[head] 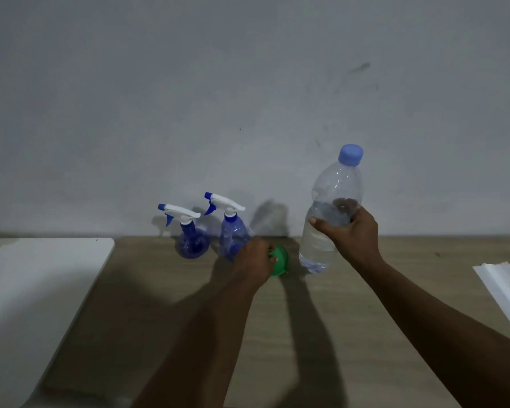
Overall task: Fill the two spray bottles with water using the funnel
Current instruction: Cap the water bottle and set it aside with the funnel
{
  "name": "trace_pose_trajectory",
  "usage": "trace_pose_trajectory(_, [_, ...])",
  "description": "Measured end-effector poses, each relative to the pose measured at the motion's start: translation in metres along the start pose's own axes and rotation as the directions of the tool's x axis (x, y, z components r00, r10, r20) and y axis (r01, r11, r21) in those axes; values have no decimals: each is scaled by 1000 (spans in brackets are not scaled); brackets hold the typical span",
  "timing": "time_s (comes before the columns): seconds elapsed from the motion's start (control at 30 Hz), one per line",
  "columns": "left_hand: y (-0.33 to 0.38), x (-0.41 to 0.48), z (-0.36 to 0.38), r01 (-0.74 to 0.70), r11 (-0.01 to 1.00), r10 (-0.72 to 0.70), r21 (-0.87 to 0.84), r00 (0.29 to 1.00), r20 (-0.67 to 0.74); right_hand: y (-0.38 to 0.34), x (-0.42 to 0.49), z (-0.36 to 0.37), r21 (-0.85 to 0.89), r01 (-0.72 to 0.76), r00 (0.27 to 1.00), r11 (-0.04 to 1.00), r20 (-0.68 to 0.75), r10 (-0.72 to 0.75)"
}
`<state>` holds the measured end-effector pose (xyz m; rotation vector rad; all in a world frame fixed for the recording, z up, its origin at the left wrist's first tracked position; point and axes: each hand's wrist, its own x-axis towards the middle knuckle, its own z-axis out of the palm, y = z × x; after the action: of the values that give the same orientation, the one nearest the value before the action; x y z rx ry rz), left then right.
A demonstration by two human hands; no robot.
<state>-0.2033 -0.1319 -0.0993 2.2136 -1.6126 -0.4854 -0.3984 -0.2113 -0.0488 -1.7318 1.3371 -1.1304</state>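
Right hand (354, 237) grips the capped water bottle (330, 216) at mid-body, 3 o'clock of the funnel (278, 262); judged heavy, thin-walled, denting if squeezed. Left hand (255, 260) curls over the light, rigid funnel. Round spray bottle (190, 241) and tall spray bottle (233, 234) stand at its 9 o'clock.

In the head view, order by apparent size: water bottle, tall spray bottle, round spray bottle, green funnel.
1. water bottle, held nearer the camera.
2. tall spray bottle and round spray bottle: alike, not ranked.
3. green funnel, partly hidden by the left hand.
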Motion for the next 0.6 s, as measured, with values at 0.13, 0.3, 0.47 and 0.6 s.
trace_pose_trajectory(0.13, [3, 36, 14, 3, 998, -2, 57, 1000, -18, 17, 27, 13, -30, -17, 1000, 999, 4, 17])
trace_pose_trajectory(0.3, [-3, 60, 37, 40, 993, -40, 109, 999, -3, 41, 31, 28, 5, -75, 995, 997, -64, 75])
trace_pose_trajectory(0.47, [-4, 70, 49, 56, 988, -62, 143, 997, 40, 45, 30, 31, -32, -61, 998, 998, -23, 61])
trace_pose_trajectory(0.6, [-6, 68, 56, 54, 994, -63, 97, 994, 88, 45, 31, 31, -50, -73, 997, 996, 18, 74])
